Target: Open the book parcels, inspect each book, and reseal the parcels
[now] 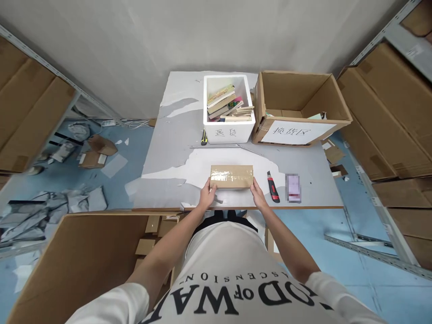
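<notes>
A small cardboard box with shiny clear tape across its top is between my two hands at the front of the table. My left hand grips its left end, and my right hand grips the right end. Just to the right of my right hand lies a red and black box cutter. Past it is a blurred pinkish rectangular item. A yellow and black cutter lies farther back, beside a white foam box holding several books.
A large open carton with a handwritten label stands at the back right of the table. Below the table at left, a big carton holds small boxes. Shelves with cartons flank both sides; grey bags lie on the floor.
</notes>
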